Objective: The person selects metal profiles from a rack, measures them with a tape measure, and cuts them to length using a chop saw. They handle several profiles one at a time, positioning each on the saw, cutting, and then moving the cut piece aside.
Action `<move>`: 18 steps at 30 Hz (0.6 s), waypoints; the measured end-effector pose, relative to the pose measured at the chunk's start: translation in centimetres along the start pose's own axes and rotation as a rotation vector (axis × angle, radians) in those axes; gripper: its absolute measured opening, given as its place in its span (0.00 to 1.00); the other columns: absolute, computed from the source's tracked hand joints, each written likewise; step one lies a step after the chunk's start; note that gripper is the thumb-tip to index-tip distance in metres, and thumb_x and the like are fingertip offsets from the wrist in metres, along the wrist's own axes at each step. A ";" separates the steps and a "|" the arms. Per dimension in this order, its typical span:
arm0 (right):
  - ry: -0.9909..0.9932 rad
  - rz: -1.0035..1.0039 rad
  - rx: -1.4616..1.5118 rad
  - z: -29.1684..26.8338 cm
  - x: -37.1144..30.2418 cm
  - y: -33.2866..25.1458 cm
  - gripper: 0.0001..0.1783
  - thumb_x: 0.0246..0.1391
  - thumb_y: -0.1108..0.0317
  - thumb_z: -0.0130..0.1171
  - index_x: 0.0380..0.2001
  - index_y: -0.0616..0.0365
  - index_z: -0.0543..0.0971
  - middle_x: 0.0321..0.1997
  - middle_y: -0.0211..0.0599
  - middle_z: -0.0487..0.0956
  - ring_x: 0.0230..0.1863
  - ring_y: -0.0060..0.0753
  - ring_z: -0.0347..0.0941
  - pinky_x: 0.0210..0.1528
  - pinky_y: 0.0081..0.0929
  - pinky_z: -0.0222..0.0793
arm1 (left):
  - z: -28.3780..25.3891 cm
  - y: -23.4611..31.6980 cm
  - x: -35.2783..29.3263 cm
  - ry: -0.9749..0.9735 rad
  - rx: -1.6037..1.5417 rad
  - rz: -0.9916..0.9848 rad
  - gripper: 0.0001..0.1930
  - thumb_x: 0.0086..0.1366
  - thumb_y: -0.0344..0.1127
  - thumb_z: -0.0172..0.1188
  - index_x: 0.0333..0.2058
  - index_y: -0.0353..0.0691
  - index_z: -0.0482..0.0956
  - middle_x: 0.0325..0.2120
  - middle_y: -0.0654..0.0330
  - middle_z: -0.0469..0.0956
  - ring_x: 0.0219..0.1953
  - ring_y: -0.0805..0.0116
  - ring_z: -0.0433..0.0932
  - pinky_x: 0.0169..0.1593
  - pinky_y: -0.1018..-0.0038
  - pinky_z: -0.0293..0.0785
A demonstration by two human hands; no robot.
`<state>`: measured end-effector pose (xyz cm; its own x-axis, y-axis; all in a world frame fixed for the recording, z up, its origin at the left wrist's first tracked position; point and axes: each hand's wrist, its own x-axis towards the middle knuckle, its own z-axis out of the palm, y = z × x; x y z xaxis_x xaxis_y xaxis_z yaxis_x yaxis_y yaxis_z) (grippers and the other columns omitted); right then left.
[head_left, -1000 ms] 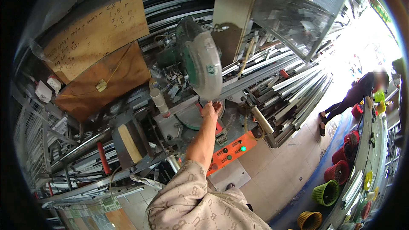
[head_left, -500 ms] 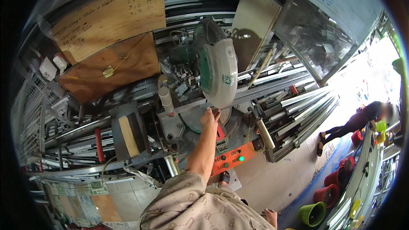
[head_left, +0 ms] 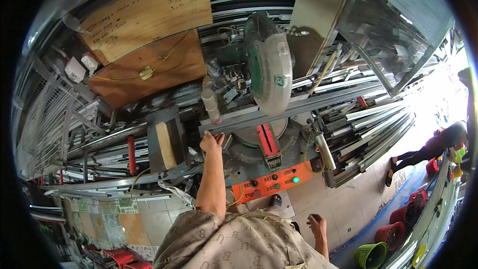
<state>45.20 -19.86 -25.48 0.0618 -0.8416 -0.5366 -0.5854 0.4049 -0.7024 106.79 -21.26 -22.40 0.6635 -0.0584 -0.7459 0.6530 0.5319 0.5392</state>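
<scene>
My left hand [head_left: 212,142] is at the left end of a long grey metal profile [head_left: 313,105], its thumb and fingers closed on the front edge. The profile lies across the bed of a green mitre saw [head_left: 270,72], whose pale see-through blade guard is raised above it. A red slotted insert [head_left: 268,140] shows in the saw table, to the right of that hand. My right hand [head_left: 317,224] hangs low at my side, away from the saw, its fingers loosely bent and apart with nothing in them.
An orange control panel [head_left: 271,183] with a lit green button fronts the saw. A wooden block [head_left: 166,145] sits left, and a clamp handle [head_left: 326,152] right. Metal profiles [head_left: 373,124] fan out on the right. A person [head_left: 430,145] and several baskets [head_left: 371,255] are beyond.
My left hand has moved left from under the blade guard to the profile's end. The red insert is now uncovered. My right hand has come up further into view.
</scene>
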 end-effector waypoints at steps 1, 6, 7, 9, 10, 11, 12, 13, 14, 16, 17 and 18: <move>-0.021 -0.076 -0.040 0.6 1.0 -1.7 0.17 0.60 0.62 0.63 0.41 0.67 0.84 0.33 0.44 0.87 0.32 0.34 0.85 0.36 0.30 0.78 | -0.6 1.0 0.5 0.015 -0.018 0.005 0.22 0.77 0.40 0.52 0.56 0.23 0.67 0.37 0.39 0.78 0.36 0.40 0.84 0.47 0.44 0.89; -0.094 -0.330 -0.170 3.3 4.2 -8.5 0.16 0.60 0.61 0.63 0.43 0.64 0.85 0.33 0.45 0.87 0.34 0.36 0.85 0.40 0.33 0.79 | -2.7 4.7 2.3 0.085 -0.065 0.033 0.20 0.77 0.39 0.53 0.55 0.24 0.68 0.41 0.39 0.76 0.42 0.40 0.82 0.51 0.42 0.86; -0.097 -0.347 -0.196 3.7 4.4 -9.4 0.16 0.60 0.61 0.63 0.43 0.63 0.85 0.33 0.45 0.87 0.34 0.37 0.85 0.40 0.34 0.79 | -2.9 5.0 2.5 0.065 -0.082 0.022 0.20 0.77 0.39 0.54 0.55 0.25 0.68 0.41 0.40 0.75 0.43 0.41 0.81 0.52 0.41 0.86; -0.116 -0.373 -0.228 4.6 4.4 -10.5 0.16 0.60 0.60 0.63 0.43 0.62 0.85 0.34 0.45 0.87 0.34 0.37 0.85 0.41 0.34 0.79 | -3.2 5.1 2.9 0.032 -0.113 0.035 0.18 0.76 0.38 0.55 0.53 0.27 0.69 0.39 0.43 0.74 0.41 0.43 0.79 0.53 0.39 0.83; -0.129 -0.382 -0.233 5.2 4.3 -10.8 0.16 0.60 0.60 0.64 0.43 0.62 0.85 0.34 0.45 0.87 0.34 0.37 0.85 0.41 0.34 0.79 | -3.3 5.1 3.2 0.024 -0.139 0.050 0.17 0.76 0.39 0.54 0.52 0.28 0.70 0.38 0.43 0.74 0.40 0.43 0.79 0.53 0.38 0.83; -0.137 -0.391 -0.239 5.7 4.2 -11.0 0.16 0.59 0.60 0.64 0.43 0.61 0.85 0.34 0.45 0.87 0.34 0.38 0.85 0.42 0.35 0.79 | -3.3 4.9 3.5 0.052 -0.165 0.024 0.17 0.76 0.39 0.54 0.51 0.29 0.70 0.37 0.44 0.73 0.39 0.44 0.78 0.53 0.38 0.83; -0.142 -0.386 -0.227 6.3 4.0 -10.9 0.15 0.60 0.61 0.63 0.42 0.63 0.85 0.34 0.44 0.87 0.33 0.34 0.85 0.41 0.33 0.79 | -3.4 4.8 3.9 0.043 -0.167 0.031 0.17 0.76 0.39 0.54 0.51 0.29 0.70 0.37 0.44 0.73 0.40 0.44 0.78 0.53 0.38 0.83; -0.133 -0.343 -0.225 7.1 3.8 -10.7 0.15 0.60 0.62 0.63 0.42 0.64 0.84 0.34 0.42 0.87 0.32 0.30 0.84 0.40 0.32 0.79 | -3.5 4.8 4.3 0.044 -0.167 0.011 0.17 0.76 0.39 0.54 0.52 0.29 0.70 0.37 0.44 0.73 0.40 0.44 0.78 0.53 0.38 0.83; -0.147 -0.335 -0.221 7.9 3.8 -10.5 0.15 0.60 0.62 0.64 0.42 0.63 0.85 0.35 0.42 0.87 0.32 0.30 0.84 0.40 0.32 0.79 | -3.8 4.7 4.7 0.044 -0.164 0.006 0.17 0.76 0.38 0.54 0.52 0.29 0.70 0.37 0.44 0.73 0.40 0.44 0.78 0.53 0.39 0.83; -0.198 -0.300 -0.254 9.5 3.8 -10.1 0.18 0.60 0.60 0.63 0.43 0.65 0.85 0.35 0.47 0.87 0.33 0.34 0.85 0.40 0.34 0.79 | -4.2 4.8 5.4 0.005 -0.088 0.016 0.16 0.77 0.40 0.52 0.54 0.33 0.70 0.41 0.45 0.73 0.45 0.41 0.78 0.53 0.37 0.82; -0.175 -0.341 -0.357 10.4 3.9 -10.0 0.19 0.59 0.58 0.62 0.40 0.66 0.85 0.34 0.49 0.87 0.33 0.39 0.86 0.40 0.37 0.79 | -4.3 5.0 5.7 -0.007 -0.085 -0.021 0.17 0.77 0.42 0.52 0.54 0.33 0.70 0.42 0.45 0.74 0.46 0.43 0.78 0.53 0.38 0.82; -0.099 -0.437 -0.413 11.5 4.2 -10.1 0.19 0.59 0.55 0.61 0.37 0.63 0.86 0.33 0.49 0.87 0.33 0.43 0.86 0.39 0.40 0.78 | -4.5 5.2 5.9 -0.058 -0.071 0.012 0.19 0.77 0.43 0.51 0.55 0.33 0.71 0.43 0.45 0.74 0.48 0.44 0.78 0.53 0.39 0.82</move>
<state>60.64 -23.32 -26.01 0.4302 -0.8533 -0.2945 -0.7528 -0.1591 -0.6388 112.45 -15.05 -25.81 0.6924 -0.0992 -0.7147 0.6188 0.5909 0.5175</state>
